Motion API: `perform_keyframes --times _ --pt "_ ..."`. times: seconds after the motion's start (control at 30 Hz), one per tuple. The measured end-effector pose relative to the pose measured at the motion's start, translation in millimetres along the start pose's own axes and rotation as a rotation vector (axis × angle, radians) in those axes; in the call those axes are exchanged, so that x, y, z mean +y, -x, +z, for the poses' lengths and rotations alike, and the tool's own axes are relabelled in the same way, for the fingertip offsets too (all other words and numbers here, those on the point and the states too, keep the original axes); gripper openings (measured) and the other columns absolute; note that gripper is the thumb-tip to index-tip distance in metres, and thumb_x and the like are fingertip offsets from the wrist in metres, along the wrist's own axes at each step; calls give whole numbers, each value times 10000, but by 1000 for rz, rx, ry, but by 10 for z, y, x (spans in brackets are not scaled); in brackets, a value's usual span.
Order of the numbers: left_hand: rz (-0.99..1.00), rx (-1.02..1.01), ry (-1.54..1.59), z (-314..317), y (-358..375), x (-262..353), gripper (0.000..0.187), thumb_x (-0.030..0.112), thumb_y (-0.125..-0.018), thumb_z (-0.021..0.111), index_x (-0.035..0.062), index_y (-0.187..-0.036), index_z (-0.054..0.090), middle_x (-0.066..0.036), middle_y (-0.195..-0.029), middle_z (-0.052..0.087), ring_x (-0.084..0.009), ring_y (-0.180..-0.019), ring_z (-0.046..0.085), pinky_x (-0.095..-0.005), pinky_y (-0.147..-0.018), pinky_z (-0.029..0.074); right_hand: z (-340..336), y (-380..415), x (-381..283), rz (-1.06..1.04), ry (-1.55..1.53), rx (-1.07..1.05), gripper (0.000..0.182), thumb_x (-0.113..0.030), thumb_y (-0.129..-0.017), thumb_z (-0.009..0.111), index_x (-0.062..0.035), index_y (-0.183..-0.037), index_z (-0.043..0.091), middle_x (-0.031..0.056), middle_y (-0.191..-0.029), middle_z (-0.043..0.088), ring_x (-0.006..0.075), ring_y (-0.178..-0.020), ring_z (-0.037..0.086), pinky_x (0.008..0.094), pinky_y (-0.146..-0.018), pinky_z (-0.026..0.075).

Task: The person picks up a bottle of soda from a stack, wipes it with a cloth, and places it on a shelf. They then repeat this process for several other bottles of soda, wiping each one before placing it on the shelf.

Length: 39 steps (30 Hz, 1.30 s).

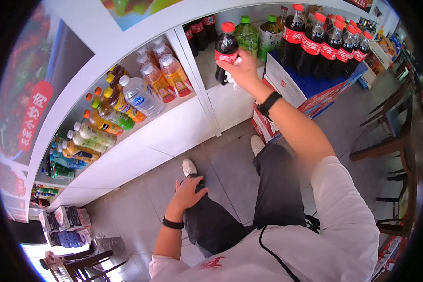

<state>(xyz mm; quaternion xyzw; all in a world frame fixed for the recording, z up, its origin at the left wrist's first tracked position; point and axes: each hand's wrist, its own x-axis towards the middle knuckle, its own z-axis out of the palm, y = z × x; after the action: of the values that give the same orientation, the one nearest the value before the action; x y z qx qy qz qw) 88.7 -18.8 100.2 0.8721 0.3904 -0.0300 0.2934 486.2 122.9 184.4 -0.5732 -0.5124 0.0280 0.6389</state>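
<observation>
My right hand [245, 71] is wrapped round the side of a cola bottle [226, 43] with a red cap and red label, at the front of the right shelf section. A crumpled white cloth or tissue [232, 81] is bunched between my palm and the bottle. The bottle stands nearly upright; my fingers behind it are partly hidden. Low over my thigh, my left hand [189, 193] hangs with its fingers spread, holding nothing. Just behind the held bottle are a green-capped bottle of green drink [247, 34] and another green-capped bottle [270, 37].
Several cola bottles [310, 44] stand on a blue box [297, 74] right of the shelf. The left shelf section holds a large clear water bottle [140, 95], orange drinks [159, 84] and other bottles. Wooden chairs [385, 148] stand at right, stacked cartons [70, 217] at lower left.
</observation>
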Motion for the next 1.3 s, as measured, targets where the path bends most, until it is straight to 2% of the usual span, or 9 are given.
perform_keyframes --times 0.13,0.23,0.43,0.5,0.53,0.67,0.77,1.17,1.3 --pt "82 8 -48 150 2 -211 478 398 -885 660 117 -1268 604 -119 -1216 639 -322 -1261 521 -663 -1051 285 319 -351 310 35 -70 1 403 -327 -688 848 -47 -932 691 144 -897 701 308 -887 614 407 -838 484" --pt "110 115 -70 161 -66 -176 411 369 -859 696 119 -1182 652 -118 -1159 669 -311 -1196 575 -569 -1055 332 471 -521 469 -10 34 -46 404 -341 -695 838 -50 -933 690 148 -913 700 320 -889 614 423 -837 486" --pt "93 279 -104 240 -192 -106 309 317 -792 737 106 -1014 697 -89 -1040 701 -295 -1064 631 -438 -926 433 860 -810 840 -50 32 -28 481 -381 -692 839 -31 -986 687 165 -896 718 335 -882 667 426 -825 517" --pt "82 289 -81 249 -206 -106 289 304 -783 737 105 -989 698 -90 -1015 702 -299 -1035 635 -434 -894 445 956 -875 844 -29 -48 -78 493 -381 -688 846 -37 -1004 688 171 -914 711 338 -913 664 427 -840 516" --pt "80 299 -71 248 -230 -104 279 298 -779 738 105 -977 698 -90 -1003 703 -302 -1021 638 -432 -878 451 973 -876 806 100 -160 -173 523 -393 -673 858 -63 -1045 694 176 -975 692 354 -1024 602 425 -915 481" --pt "54 314 -58 252 -242 -63 244 273 -769 736 96 -934 701 -96 -961 706 -311 -964 647 -433 -830 459 1194 -870 766 -26 71 -106 610 -421 -669 862 -76 -1136 676 235 -1078 635 370 -1074 546 419 -952 465" --pt "46 323 -34 244 -240 -52 227 265 -767 735 90 -909 702 -98 -933 708 -314 -945 650 -430 -814 460 1354 -918 785 -42 68 -91 625 -414 -681 855 -76 -1170 660 259 -1083 620 379 -1065 549 420 -956 465" --pt "16 337 -39 277 -293 -55 188 251 -771 726 93 -869 702 -81 -891 706 -298 -900 657 -416 -815 472 1542 -1065 913 -190 29 14 622 -383 -711 845 -55 -1196 634 196 -1128 659 385 -1083 557 430 -951 468" --pt "11 333 -52 284 -301 -42 182 245 -769 727 90 -860 701 -84 -880 707 -299 -889 659 -418 -801 474 1556 -1093 927 -78 53 -62 713 -346 -672 862 -37 -1250 583 212 -1232 612 400 -1166 516 427 -1025 437"
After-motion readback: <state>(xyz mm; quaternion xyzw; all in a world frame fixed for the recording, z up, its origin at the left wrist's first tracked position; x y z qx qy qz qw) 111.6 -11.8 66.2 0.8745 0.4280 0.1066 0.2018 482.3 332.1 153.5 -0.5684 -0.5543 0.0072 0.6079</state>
